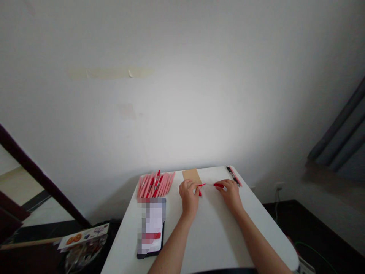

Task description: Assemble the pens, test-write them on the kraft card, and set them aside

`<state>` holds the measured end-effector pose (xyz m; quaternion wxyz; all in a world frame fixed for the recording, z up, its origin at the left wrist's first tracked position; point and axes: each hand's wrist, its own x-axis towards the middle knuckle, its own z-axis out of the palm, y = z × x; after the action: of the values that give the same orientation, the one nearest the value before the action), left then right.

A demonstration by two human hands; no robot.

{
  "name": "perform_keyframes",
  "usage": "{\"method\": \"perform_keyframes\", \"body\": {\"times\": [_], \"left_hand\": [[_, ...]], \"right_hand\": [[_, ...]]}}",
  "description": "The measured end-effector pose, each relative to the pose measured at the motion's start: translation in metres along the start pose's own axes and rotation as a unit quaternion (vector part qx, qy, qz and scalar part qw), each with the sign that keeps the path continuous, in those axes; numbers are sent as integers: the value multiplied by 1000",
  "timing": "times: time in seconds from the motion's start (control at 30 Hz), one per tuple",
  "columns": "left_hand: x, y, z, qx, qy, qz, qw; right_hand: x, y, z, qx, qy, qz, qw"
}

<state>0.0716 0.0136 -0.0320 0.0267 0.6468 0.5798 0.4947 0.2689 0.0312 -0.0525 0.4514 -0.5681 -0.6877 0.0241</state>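
My left hand [189, 192] is over the near end of a tan card [191, 175], its fingers pinched on a thin red piece [202, 185]. Just below those fingertips a short red part [200, 193] shows. To the right, my right hand [229, 190] has its fingers closed on a red pen-like piece [219, 185] whose tip points left. A small gap separates the two pieces. Many pink and red pens [156, 184] lie side by side at the table's back left.
A phone [152, 228], partly pixelated, lies on the white table [211, 236] left of my forearms. Black and pink pens [234, 176] rest at the back right edge. A wall rises behind. A filled bag [85, 255] stands at the lower left.
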Motion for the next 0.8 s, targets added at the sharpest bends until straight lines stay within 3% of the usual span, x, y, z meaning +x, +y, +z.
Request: {"method": "perform_keyframes", "body": {"times": [0.8], "left_hand": [[-3, 5, -2, 10, -37, 18, 999]], "right_hand": [[-1, -10, -1, 29, -24, -40, 999]]}}
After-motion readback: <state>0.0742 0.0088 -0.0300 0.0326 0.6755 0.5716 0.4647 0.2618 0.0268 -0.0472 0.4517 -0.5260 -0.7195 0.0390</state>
